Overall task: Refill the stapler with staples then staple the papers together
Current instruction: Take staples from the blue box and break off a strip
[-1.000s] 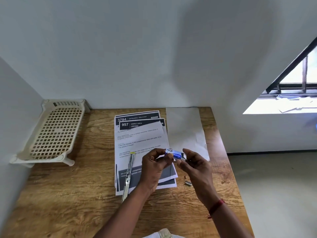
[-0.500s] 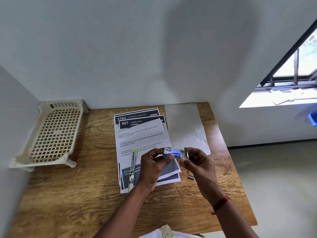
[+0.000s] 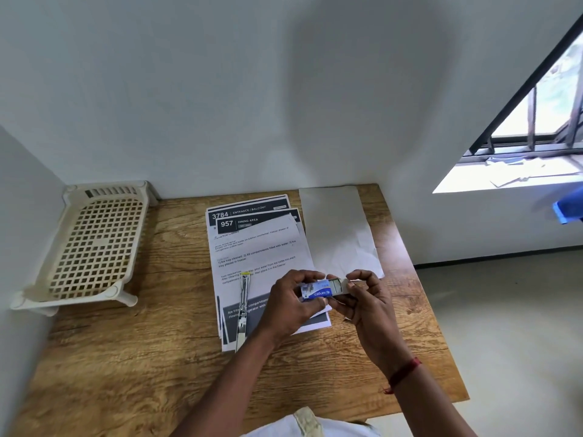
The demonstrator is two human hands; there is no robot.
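A small blue and white staple box (image 3: 316, 291) is held between both hands above the lower right corner of the papers. My left hand (image 3: 290, 302) grips its blue sleeve. My right hand (image 3: 362, 294) pinches the inner tray, which sticks out to the right and shows grey staples (image 3: 337, 284). A stack of printed papers (image 3: 255, 247) lies in the middle of the wooden table (image 3: 126, 357). The metal stapler (image 3: 243, 307) lies unfolded on the papers, left of my left hand.
A cream plastic lattice rack (image 3: 91, 247) stands at the table's back left against the wall. A blank white sheet (image 3: 337, 228) lies to the right of the printed stack. The table's right edge drops to the floor; a barred window is at upper right.
The box's inner tray has slid further out to the right, exposing the staples. The camera view has shifted, so the table sits a little more to the left.
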